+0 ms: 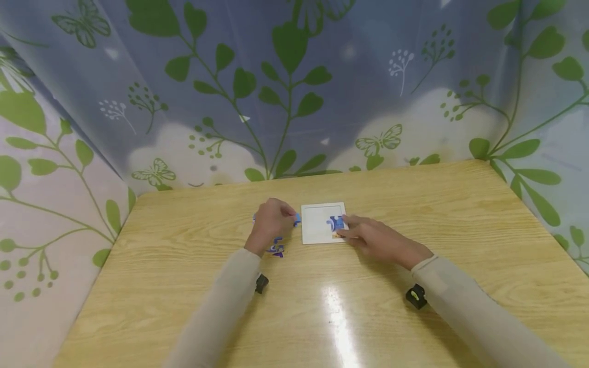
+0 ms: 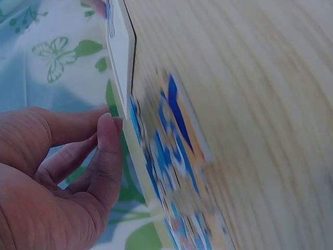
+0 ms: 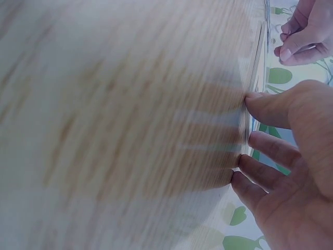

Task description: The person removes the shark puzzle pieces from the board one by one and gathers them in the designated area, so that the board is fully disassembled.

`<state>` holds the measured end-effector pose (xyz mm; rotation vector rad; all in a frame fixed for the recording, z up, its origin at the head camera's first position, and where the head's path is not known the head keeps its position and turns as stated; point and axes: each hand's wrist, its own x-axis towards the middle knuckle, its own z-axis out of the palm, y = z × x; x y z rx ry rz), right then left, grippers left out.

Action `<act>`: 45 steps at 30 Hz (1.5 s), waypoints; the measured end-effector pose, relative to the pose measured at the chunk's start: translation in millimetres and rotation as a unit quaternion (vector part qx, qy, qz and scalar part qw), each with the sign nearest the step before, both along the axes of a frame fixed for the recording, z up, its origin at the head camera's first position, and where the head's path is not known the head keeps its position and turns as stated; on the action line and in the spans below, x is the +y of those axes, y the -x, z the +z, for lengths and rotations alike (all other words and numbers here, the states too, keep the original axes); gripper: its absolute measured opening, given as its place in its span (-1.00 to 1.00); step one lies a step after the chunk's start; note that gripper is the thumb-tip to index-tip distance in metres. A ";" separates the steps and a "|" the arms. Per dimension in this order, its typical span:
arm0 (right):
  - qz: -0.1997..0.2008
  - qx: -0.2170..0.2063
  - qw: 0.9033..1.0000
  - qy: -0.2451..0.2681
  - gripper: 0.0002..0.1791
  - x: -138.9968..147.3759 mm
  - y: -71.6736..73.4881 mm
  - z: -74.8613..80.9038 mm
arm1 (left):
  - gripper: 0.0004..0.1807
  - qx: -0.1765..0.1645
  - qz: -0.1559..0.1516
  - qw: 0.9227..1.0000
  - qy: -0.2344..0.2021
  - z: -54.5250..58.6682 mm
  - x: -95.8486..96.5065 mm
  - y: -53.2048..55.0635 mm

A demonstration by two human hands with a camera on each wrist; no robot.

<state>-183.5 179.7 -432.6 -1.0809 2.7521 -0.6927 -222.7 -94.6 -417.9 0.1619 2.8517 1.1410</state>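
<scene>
A white square puzzle tray (image 1: 317,240) lies on the table with blue joined puzzle pieces (image 1: 337,224) in its right part. My right hand (image 1: 375,237) grips the tray's right edge, thumb over the pieces and other fingertips along the side. Left of the tray, my left hand (image 1: 272,220) hovers with thumb and index fingertips together. No piece shows between them in the left wrist view. A blue puzzle piece (image 1: 297,219) is right by those fingertips. More loose puzzle pieces (image 2: 179,135) lie below the left hand, blurred; the hand partly hides them in the head view.
The wooden table (image 1: 184,306) runs back to a curtain (image 1: 340,102) printed with leaves and butterflies, which also hangs along both sides. Small black devices (image 1: 416,296) are strapped at both wrists. A bright light reflection crosses the table in front of the tray.
</scene>
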 end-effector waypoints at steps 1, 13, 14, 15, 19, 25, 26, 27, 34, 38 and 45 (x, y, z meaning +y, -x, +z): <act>0.000 0.000 1.000 0.001 -0.65 0.0 0.1 0.3 | -0.93 0.003 -0.007 1.000 0.000 0.0 3.1 0.0; -0.002 0.005 1.000 0.004 -0.65 -0.1 0.7 0.0 | -0.92 -0.007 -0.062 0.998 -0.001 -2.2 38.7 -6.7; -0.002 0.003 1.000 0.004 -0.65 -0.2 0.4 -0.3 | -0.92 -0.010 -0.062 0.998 -0.002 -3.4 40.8 -7.3; -0.002 0.001 1.000 0.005 -0.65 -0.4 0.1 -0.7 | -0.92 -0.011 -0.064 0.998 -0.004 -4.6 42.6 -8.0; 0.002 -0.003 1.000 0.013 -0.65 -0.6 -0.4 -0.9 | -0.89 -0.017 -0.067 0.998 -0.002 -8.2 50.2 -8.9; 0.009 0.007 1.000 0.024 -0.65 -0.1 -0.3 -0.3 | -0.84 -0.014 -0.076 0.997 0.010 -9.5 62.0 -8.5; 0.011 0.010 1.000 0.025 -0.66 0.0 -0.1 -0.3 | -0.84 -0.012 -0.078 0.997 0.013 -9.5 63.8 -8.4; 0.012 0.013 1.000 0.026 -0.66 0.3 0.1 -0.5 | -0.83 -0.012 -0.078 0.997 0.014 -9.5 65.4 -8.4; 0.012 0.005 1.000 0.029 -0.66 -0.4 0.6 -1.2 | -0.85 -0.005 -0.077 0.997 0.012 -10.3 71.3 -9.6; 0.016 0.007 0.999 0.030 -0.66 -0.9 1.0 -2.3 | -0.87 -0.013 -0.068 0.998 0.011 -10.1 72.2 -9.5; 0.011 0.011 1.000 0.016 -0.66 0.4 1.4 -3.0 | -0.90 -0.034 -0.058 0.998 0.005 -9.4 73.4 -7.5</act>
